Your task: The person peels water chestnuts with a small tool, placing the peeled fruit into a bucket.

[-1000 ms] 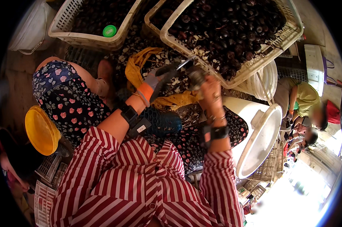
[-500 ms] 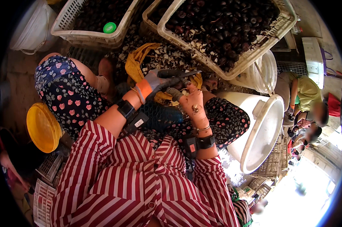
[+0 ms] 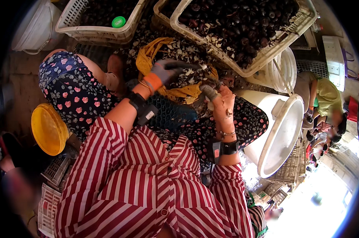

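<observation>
My left hand (image 3: 165, 72), in a grey glove with an orange cuff, reaches over a yellow cloth or bag (image 3: 147, 55) strewn with pale peelings. At its dark fingertips is a small pale piece (image 3: 203, 67), seemingly pinched there, though the fingers are blurred. My bare right hand (image 3: 224, 102) is lower and to the right, above my knee. Its fingers are curled, and one carries a grey wrapping (image 3: 208, 92). What they close on is hidden. Beyond the hands, a pale crate (image 3: 243, 73) holds dark, round produce resembling water chestnuts.
Another crate (image 3: 96, 29) with a green lid (image 3: 118, 22) stands at the far left. A white bucket (image 3: 263, 160) lies tilted beside my right knee; a yellow tub (image 3: 48, 131) is by my left. Blue-black netting (image 3: 173, 115) lies between my legs. Another person (image 3: 326, 93) bends at the right.
My hands have drawn apart: the left has shifted slightly up, the right has moved down and right. The pale piece now shows at my left fingertips. The whole view has shifted slightly.
</observation>
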`<state>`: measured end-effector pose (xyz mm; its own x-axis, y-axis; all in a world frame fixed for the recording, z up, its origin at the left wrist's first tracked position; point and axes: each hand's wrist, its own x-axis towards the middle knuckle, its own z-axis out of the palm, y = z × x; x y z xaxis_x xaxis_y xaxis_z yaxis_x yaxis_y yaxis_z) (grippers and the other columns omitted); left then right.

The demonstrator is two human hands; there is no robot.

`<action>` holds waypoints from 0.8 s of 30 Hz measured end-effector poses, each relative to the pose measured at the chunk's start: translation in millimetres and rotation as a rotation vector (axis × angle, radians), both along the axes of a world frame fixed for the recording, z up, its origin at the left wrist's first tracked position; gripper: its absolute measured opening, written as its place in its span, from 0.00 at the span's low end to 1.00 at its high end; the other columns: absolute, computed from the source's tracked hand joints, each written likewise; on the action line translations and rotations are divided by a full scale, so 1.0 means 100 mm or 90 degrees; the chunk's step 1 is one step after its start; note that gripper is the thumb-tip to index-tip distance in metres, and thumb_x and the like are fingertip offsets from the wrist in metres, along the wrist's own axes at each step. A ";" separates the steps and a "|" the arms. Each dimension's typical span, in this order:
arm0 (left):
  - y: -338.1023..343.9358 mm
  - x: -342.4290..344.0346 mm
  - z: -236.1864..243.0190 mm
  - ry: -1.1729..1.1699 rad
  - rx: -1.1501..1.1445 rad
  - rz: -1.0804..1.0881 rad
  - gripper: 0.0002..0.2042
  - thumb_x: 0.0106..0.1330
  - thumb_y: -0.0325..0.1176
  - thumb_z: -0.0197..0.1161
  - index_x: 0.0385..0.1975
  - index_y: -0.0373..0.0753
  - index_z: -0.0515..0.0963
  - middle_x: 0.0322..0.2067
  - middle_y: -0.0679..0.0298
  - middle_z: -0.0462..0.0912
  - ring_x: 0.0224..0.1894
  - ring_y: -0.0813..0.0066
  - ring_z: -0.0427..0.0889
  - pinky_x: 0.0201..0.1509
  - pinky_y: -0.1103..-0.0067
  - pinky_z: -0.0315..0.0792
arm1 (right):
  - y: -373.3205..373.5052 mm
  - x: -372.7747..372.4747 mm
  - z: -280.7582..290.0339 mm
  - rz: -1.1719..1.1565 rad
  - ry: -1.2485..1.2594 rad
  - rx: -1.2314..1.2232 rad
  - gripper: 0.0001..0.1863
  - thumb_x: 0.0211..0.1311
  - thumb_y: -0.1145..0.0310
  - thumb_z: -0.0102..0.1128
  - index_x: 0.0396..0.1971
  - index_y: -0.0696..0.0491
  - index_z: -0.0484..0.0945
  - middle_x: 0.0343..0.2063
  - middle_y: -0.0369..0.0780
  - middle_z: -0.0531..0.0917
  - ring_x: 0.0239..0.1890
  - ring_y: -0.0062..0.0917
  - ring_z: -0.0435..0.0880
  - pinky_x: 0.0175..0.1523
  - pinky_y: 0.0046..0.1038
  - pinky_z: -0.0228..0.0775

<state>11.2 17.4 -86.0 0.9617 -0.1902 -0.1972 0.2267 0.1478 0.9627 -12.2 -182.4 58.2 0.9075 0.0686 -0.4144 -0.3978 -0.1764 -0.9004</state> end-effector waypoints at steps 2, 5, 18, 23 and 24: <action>-0.03 0.01 0.21 0.027 0.015 -0.001 0.11 0.58 0.30 0.62 0.42 0.42 0.79 0.37 0.66 0.80 0.41 0.76 0.78 0.44 0.77 0.73 | -0.13 0.01 -0.06 0.018 -0.065 -0.059 0.16 0.48 0.70 0.66 0.36 0.63 0.76 0.26 0.35 0.80 0.24 0.15 0.76 0.29 0.15 0.68; -0.24 -0.03 0.57 -0.378 0.185 -0.067 0.12 0.58 0.31 0.61 0.42 0.43 0.79 0.38 0.66 0.80 0.39 0.76 0.78 0.41 0.77 0.74 | -0.08 0.05 0.00 0.038 -0.085 -0.001 0.16 0.49 0.72 0.64 0.38 0.63 0.76 0.29 0.37 0.80 0.27 0.15 0.77 0.30 0.16 0.69; 0.02 -0.01 0.46 0.027 0.051 0.094 0.15 0.53 0.25 0.60 0.42 0.42 0.78 0.33 0.60 0.78 0.38 0.65 0.75 0.46 0.70 0.69 | -0.02 -0.05 0.06 0.066 -0.061 0.098 0.20 0.54 0.80 0.57 0.48 0.65 0.68 0.46 0.43 0.74 0.47 0.24 0.75 0.53 0.25 0.70; -0.22 -0.09 0.81 -0.392 0.243 -0.071 0.15 0.52 0.25 0.60 0.42 0.42 0.78 0.35 0.58 0.77 0.39 0.61 0.75 0.45 0.68 0.69 | -0.02 0.07 -0.06 -0.003 0.033 0.306 0.22 0.53 0.77 0.60 0.49 0.65 0.68 0.46 0.42 0.75 0.46 0.23 0.75 0.52 0.25 0.69; -0.19 -0.09 0.75 -0.380 0.219 -0.043 0.15 0.52 0.25 0.60 0.42 0.42 0.78 0.35 0.58 0.77 0.39 0.62 0.75 0.45 0.69 0.69 | 0.01 0.05 0.00 0.046 -0.011 0.146 0.23 0.52 0.76 0.61 0.49 0.65 0.68 0.46 0.41 0.76 0.46 0.23 0.75 0.52 0.25 0.69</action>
<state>2.2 -1.6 -11.5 0.9129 -0.2747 0.3020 -0.3582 -0.1839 0.9154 -7.2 -181.7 58.3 0.9037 0.2246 -0.3645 -0.3754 0.0061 -0.9269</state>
